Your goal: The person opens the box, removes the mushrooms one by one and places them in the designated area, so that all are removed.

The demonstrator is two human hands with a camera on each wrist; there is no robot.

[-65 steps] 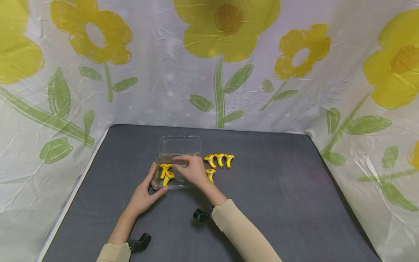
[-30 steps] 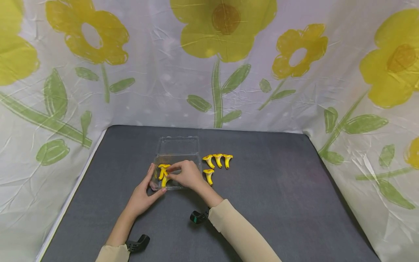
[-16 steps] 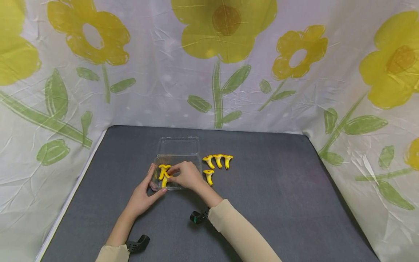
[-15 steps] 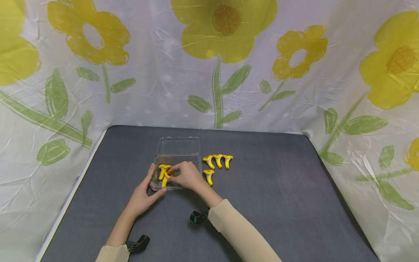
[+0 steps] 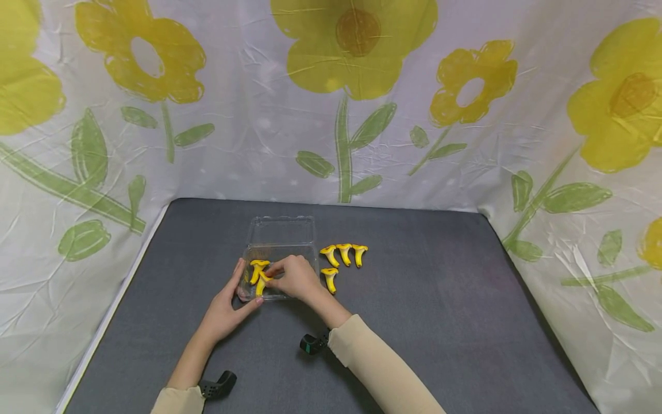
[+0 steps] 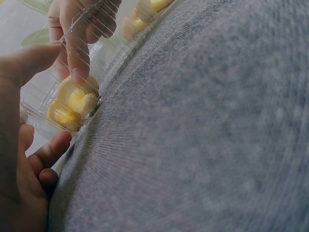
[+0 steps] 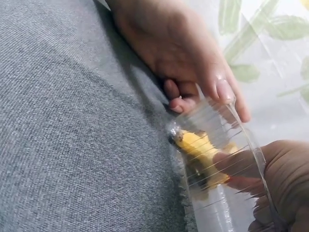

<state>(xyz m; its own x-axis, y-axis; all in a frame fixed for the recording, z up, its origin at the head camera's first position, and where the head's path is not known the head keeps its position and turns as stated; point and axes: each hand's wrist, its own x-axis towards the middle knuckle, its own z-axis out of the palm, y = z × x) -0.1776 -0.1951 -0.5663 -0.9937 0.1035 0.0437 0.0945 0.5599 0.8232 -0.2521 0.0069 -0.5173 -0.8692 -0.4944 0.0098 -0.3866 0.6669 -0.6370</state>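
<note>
A clear plastic clamshell box [image 5: 281,251] lies with its lid [image 5: 281,231] folded back at the far side. My left hand [image 5: 222,313] grips its near left corner, thumb at the near rim and fingers along the left wall. Inside are two yellow chanterelle mushrooms, a far one [image 5: 257,268] and a near one [image 5: 261,286]. My right hand [image 5: 297,279] reaches into the box and pinches the near mushroom by its cap. In the right wrist view, thumb and finger meet this mushroom [image 7: 195,145] behind the ribbed wall. The left wrist view shows the left hand [image 6: 29,159] around the box's corner.
Right of the box, three yellow mushrooms [image 5: 345,253] lie in a row on the dark grey tablecloth [image 5: 439,299]. A fourth mushroom [image 5: 329,279] lies nearer, by the box's right wall. A flower-printed curtain [image 5: 248,144] surrounds the table's far and side edges.
My right hand has moved left and slightly nearer inside the box, from apart from the mushrooms to pinching the near one. My left hand keeps its grip on the corner.
</note>
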